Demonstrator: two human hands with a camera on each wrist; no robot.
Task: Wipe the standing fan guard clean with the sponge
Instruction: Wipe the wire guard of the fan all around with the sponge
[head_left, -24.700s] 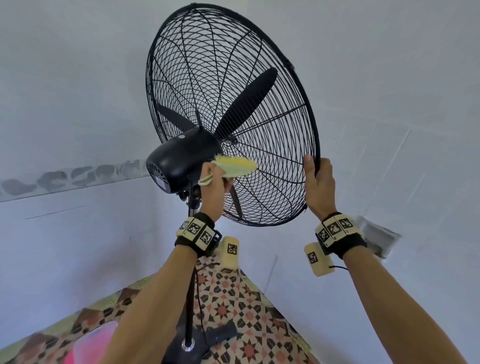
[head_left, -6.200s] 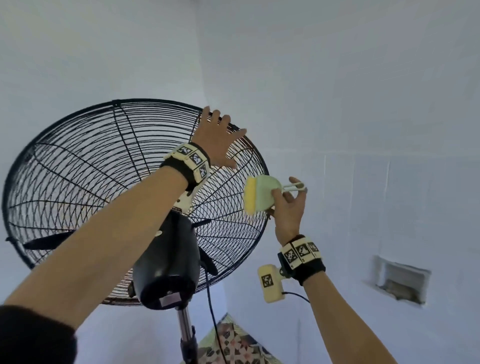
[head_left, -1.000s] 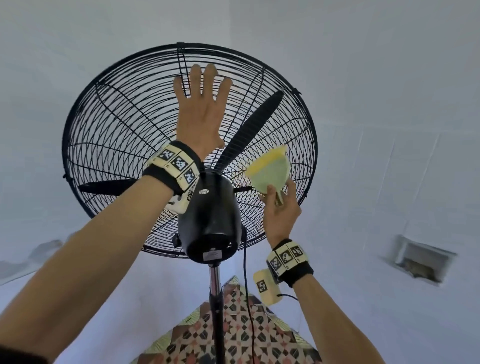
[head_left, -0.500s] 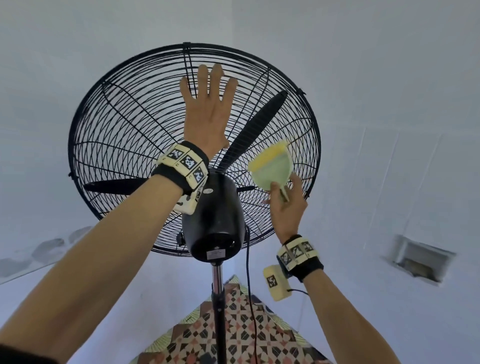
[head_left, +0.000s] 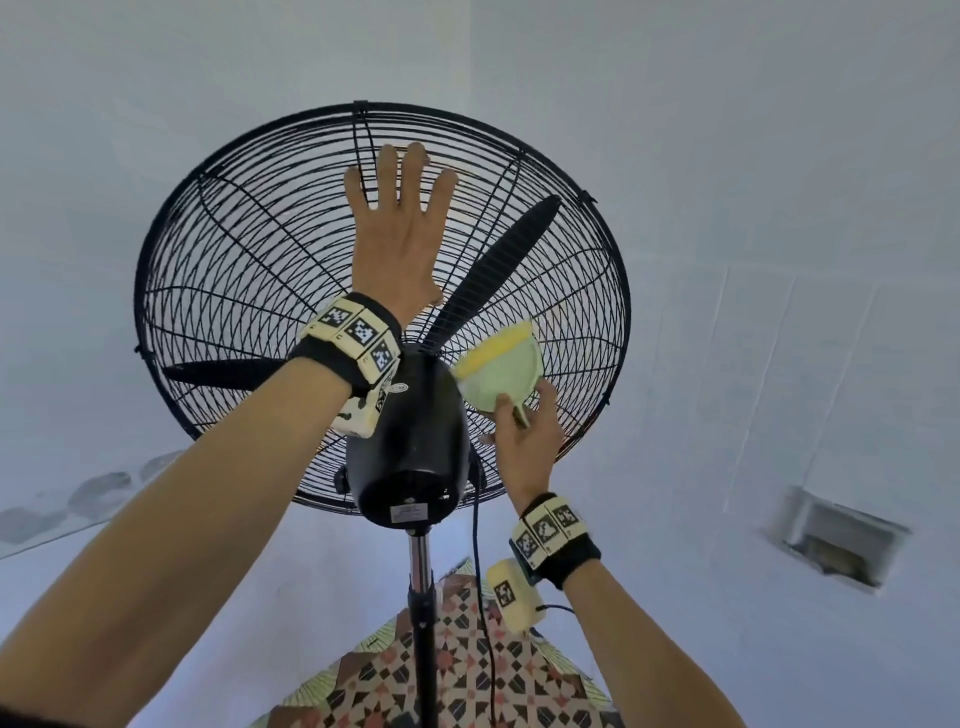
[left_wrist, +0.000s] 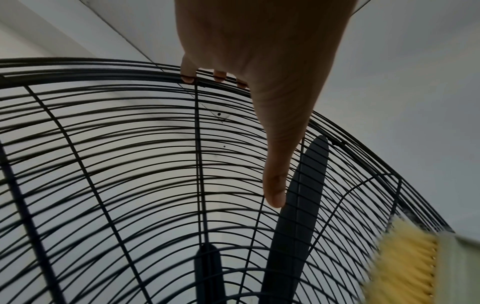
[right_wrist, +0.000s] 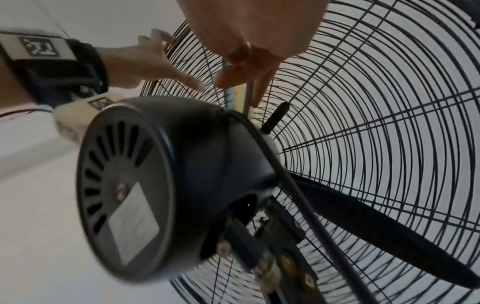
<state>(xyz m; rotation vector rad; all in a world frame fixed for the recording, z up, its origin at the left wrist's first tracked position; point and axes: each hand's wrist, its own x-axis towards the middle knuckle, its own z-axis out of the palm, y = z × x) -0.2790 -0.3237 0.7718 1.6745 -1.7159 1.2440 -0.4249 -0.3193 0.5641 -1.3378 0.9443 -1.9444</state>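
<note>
Head view, change: against half a second ago, the fan guard (head_left: 218, 291) sits slightly further right in the picture; the hands keep the same hold.
Head view, left hand (head_left: 397, 244): flat, fingers straight and spread, pressed on the upper back wires of the guard.
Head view, right hand (head_left: 524, 441): pinches the handle of the sponge (head_left: 501, 371), whose yellow edge meets the wires right of the motor housing (head_left: 410, 447).
Head view, count: one fan, one sponge, two blades showing, one pole (head_left: 423, 613).
Left wrist view: fingertips (left_wrist: 187, 76) hook the rim wires; thumb straight; one sponge (left_wrist: 405, 263) low right.
Right wrist view: right hand (right_wrist: 257, 51) grips the sponge handle; left hand (right_wrist: 145, 61) spread on the guard; one motor housing (right_wrist: 145, 185) near.
</note>
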